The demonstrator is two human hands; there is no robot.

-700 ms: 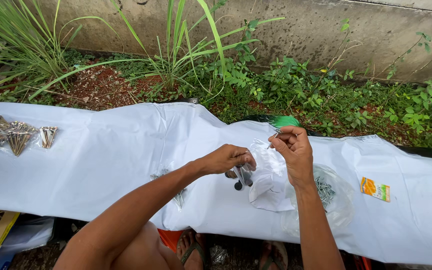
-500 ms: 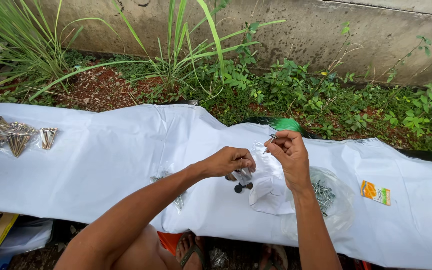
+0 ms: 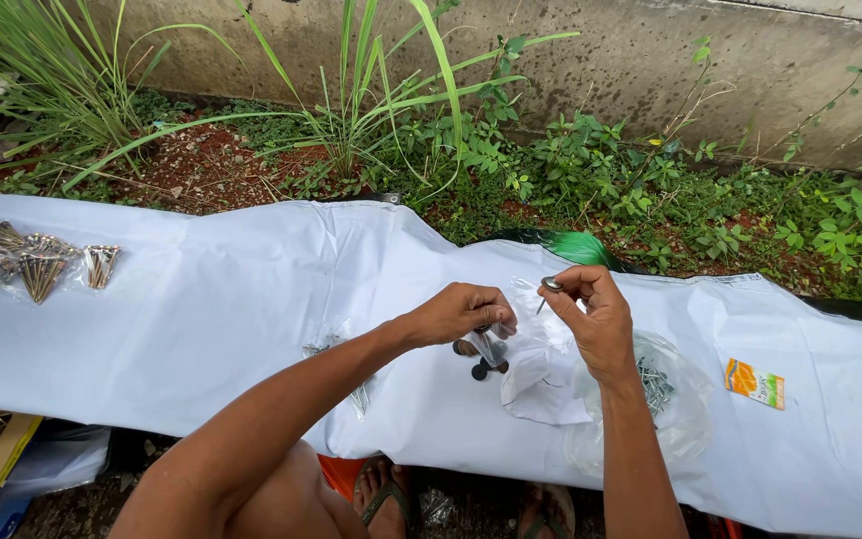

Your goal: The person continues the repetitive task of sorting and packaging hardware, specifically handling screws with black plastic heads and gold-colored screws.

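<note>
- From my remote seat, the biggest thing in view is the white sheet [image 3: 202,329], spread over what I take to be a low desk in front of a concrete wall [image 3: 650,60] and a strip of weeds; I place everything else relative to that sheet.
- Near the sheet's right end lies a clear plastic bag [image 3: 685,399] with a heap of dark screws inside; just beyond it, a small orange packet [image 3: 753,383] lies flat.
- At the sheet's far left edge sit bundles of nails [image 3: 27,262] in clear wrap, well apart from the hands.
- At the sheet's middle, a small white pouch [image 3: 531,379] lies crumpled beneath both hands.
- The left hand [image 3: 466,311] has its grip pinched narrow on a little clear bag [image 3: 491,344] with a few dark round-headed screws hanging in it, just above the sheet.
- The right hand [image 3: 591,314] has thumb and forefinger closed on a single small screw [image 3: 549,286], lifted over the pouch, just right of the little bag.
- Risk, as I judge it: the screw is held by fingertips only, so a slip would drop it onto the sheet, where it could roll into a fold or off the near edge toward the feet.
- The little bag's mouth is hidden by the left fingers; if it sags shut, the screw may miss it.
</note>
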